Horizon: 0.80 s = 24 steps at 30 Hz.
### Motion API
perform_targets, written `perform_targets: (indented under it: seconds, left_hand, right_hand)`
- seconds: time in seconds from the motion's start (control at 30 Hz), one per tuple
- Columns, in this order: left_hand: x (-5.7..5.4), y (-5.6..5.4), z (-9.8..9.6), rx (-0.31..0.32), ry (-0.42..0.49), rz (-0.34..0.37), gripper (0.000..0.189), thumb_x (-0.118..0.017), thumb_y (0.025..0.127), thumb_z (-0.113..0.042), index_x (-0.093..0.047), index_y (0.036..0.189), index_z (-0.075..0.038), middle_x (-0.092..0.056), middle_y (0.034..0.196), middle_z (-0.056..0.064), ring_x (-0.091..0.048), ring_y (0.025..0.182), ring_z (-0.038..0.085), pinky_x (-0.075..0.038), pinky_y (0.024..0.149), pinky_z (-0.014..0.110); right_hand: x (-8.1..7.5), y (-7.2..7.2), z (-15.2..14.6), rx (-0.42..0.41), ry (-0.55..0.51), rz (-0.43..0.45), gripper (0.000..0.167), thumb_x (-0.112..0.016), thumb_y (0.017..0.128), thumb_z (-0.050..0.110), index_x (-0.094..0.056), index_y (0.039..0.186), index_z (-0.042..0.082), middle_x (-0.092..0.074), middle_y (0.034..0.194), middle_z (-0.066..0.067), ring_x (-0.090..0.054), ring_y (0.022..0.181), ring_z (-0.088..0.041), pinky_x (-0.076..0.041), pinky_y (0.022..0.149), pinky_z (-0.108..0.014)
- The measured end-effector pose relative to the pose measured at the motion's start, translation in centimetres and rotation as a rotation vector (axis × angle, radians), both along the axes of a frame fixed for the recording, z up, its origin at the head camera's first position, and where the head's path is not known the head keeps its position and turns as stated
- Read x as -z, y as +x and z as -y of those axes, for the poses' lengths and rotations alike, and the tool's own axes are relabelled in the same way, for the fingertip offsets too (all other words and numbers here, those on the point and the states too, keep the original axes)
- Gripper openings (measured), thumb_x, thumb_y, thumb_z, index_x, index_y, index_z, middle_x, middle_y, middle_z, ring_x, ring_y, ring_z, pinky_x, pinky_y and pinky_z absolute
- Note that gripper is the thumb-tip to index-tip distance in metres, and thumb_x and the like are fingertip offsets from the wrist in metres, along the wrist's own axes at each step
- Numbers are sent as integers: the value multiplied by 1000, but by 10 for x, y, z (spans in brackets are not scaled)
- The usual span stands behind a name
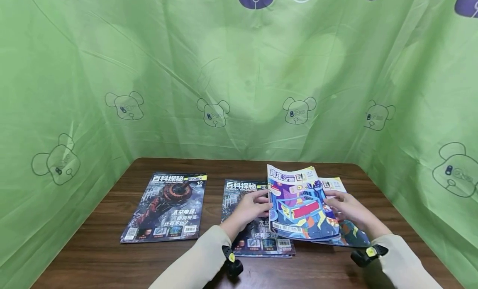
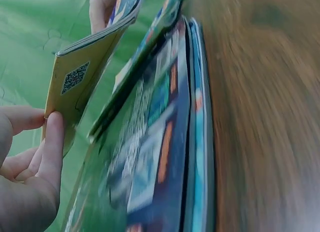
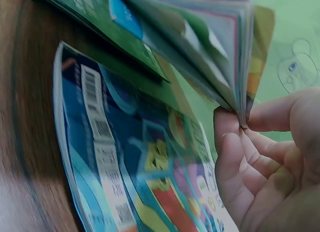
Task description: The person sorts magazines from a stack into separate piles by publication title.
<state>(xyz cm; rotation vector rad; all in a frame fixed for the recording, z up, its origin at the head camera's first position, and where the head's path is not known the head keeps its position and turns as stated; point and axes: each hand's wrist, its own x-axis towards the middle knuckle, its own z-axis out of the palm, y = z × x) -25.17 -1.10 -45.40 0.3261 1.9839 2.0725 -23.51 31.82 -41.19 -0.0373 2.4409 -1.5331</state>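
Observation:
Both hands hold a colourful magazine [image 1: 298, 210] with a purple and blue cover, raised over the table. My left hand [image 1: 248, 210] pinches its left edge; in the left wrist view, thumb and fingers grip the yellow back cover [image 2: 75, 79], which bears a QR code. At the opposite edge, my right hand [image 1: 351, 212] pinches the page edges, which fan apart a little in the right wrist view. Below lie a dark science magazine [image 1: 257, 243], partly covered, and at the right another colourful magazine [image 1: 356, 235], showing the same style of cover.
Apart at the left lies a second dark science magazine [image 1: 168, 210]. The brown wooden table [image 1: 101, 256] has green cloth [image 1: 254, 73] with bear drawings hanging behind and at both sides. In the left wrist view, layered edges [image 2: 200, 142] show under the dark magazine.

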Motion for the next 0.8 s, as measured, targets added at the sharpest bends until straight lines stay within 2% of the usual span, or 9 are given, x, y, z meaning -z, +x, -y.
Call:
perform_targets:
  seconds: [0.1,0.3,0.6,0.8]
  left_hand:
    - [-2,1,-10,15,3,4,55,-72,93,-8,-52,145,-6,-65,114,10,-71,86,21,-61,77,34]
    - [-1,6,-32,35,36,22,59,-71,91,-2,-50,146,-5,-64,114,10,-71,88,22,-61,78,33]
    - [3,12,-71,-34,68,3,60,-70,85,7,-53,142,-1,-65,108,10,-71,79,22,-62,72,34]
    - [5,15,-95,-84,40,-20,58,-70,82,12,-56,138,3,-68,99,9,-70,70,22,-62,65,31]
  right_hand:
    - [-1,2,-10,7,5,-3,67,-53,105,28,-25,151,-12,-66,109,-16,-67,88,-21,-60,71,-38]
    - [0,5,-30,56,-5,20,68,-50,106,30,-21,153,-10,-65,113,-15,-66,92,-21,-59,77,-38]
    - [4,8,-56,133,-9,52,70,-49,106,33,-19,155,-7,-68,106,-8,-67,88,-20,-59,74,-39]
    - [5,10,-73,151,7,70,70,-49,106,34,-19,155,-8,-70,102,-6,-68,86,-21,-60,73,-41]
